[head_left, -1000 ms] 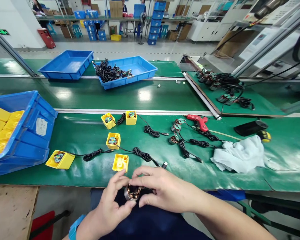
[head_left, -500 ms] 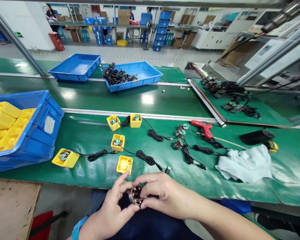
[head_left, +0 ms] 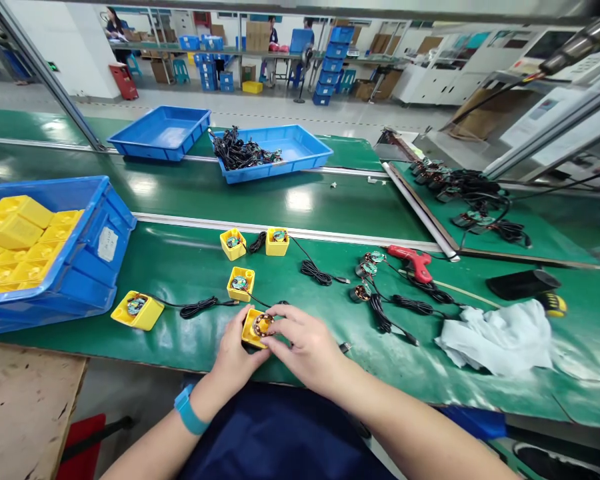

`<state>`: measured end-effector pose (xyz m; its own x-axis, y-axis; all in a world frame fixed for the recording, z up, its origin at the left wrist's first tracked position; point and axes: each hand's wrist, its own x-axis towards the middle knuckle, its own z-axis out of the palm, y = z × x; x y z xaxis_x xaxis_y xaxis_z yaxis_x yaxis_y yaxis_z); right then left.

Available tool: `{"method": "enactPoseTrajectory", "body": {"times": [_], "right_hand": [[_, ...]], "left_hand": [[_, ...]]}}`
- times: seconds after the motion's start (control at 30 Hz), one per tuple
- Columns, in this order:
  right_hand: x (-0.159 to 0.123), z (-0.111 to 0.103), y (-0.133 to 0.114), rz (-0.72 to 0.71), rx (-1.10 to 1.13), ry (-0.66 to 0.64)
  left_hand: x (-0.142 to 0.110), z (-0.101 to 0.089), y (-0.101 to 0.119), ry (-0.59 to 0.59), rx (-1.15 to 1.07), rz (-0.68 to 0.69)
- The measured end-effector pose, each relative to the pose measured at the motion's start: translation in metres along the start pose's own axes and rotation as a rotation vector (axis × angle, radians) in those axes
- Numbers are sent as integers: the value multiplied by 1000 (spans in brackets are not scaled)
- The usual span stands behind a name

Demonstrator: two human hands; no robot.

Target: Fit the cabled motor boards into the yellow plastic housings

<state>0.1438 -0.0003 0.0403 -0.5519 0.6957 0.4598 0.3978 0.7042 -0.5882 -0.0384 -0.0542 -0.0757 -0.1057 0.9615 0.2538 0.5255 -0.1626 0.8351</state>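
Near the table's front edge, my left hand grips a yellow square housing by its side. My right hand pinches a round motor stator with copper windings, tilted at the housing's opening; its lower part is hidden by fingers and wall. Just beyond stands a yellow housing with a green circuit board inside. Its black cable runs behind my right hand, and a USB plug shows to the right. Two more filled housings stand farther back, another to the left.
At left, a blue crate holds several yellow housings. Right of my hands lie motors with circuit boards, coiled cables, a red glue gun, a white cloth and a black cylinder. Blue trays stand behind.
Both hands have moved forward from over my lap to the table. My left hand has let go of the stator and taken hold of the yellow housing; my right hand brings the stator to it.
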Motion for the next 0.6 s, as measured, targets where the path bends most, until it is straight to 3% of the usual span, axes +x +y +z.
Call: {"method": "enactPoseTrajectory", "body": {"times": [0.17, 0.37, 0.6], "right_hand": [[-4, 15, -2, -13, -177, -112], [-5, 16, -5, -29, -255, -159], [-8, 15, -8, -51, -179, -54]], "left_hand": [[-3, 6, -8, 67, 17, 88], [-2, 6, -8, 61, 12, 142], [-1, 5, -7, 49, 5, 151]]}}
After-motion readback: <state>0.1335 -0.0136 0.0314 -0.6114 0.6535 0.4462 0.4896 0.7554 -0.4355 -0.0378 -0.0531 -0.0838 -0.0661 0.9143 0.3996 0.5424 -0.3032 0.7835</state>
